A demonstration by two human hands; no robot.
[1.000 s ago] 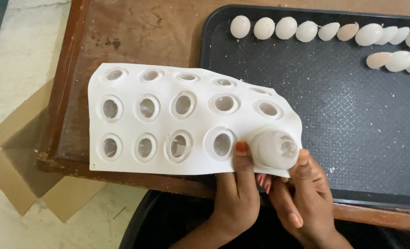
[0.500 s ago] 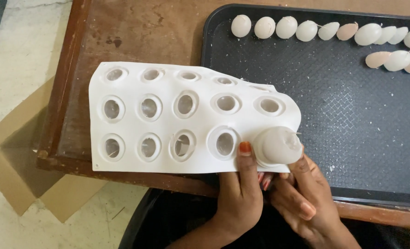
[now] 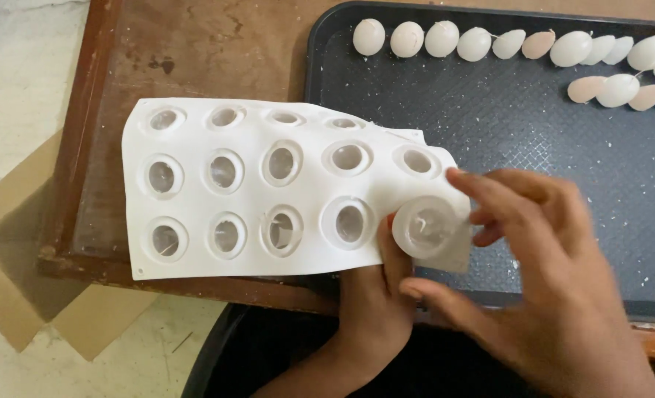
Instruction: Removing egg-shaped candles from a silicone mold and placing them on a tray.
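White silicone mould (image 3: 268, 195), a floppy sheet of round cavities in three rows, lying across the brown wooden table (image 3: 194, 59) with its right end lapping over the black tray (image 3: 489, 125). Near right corner lifted and bulged, one cavity (image 3: 424, 227) pushed up into a rounded dome. Left hand (image 3: 375, 295) coming up from below the table edge, wrist bent back, thumb pressed on top of the sheet just beside the dome, remaining fingers hidden under the mould, so pinching that corner. Right hand (image 3: 541, 273) hovering over the same corner, blurred, palm turned down, fingers spread and loose, index finger stretched toward the dome, thumb reaching in from below; touching it or just short of it cannot be told. Nothing clamped in that hand. Along the far edge of the tray, a row of pale egg-shaped pieces (image 3: 475, 40), some white, a few pinkish. Flattened cardboard (image 3: 25, 265) on the floor at left.
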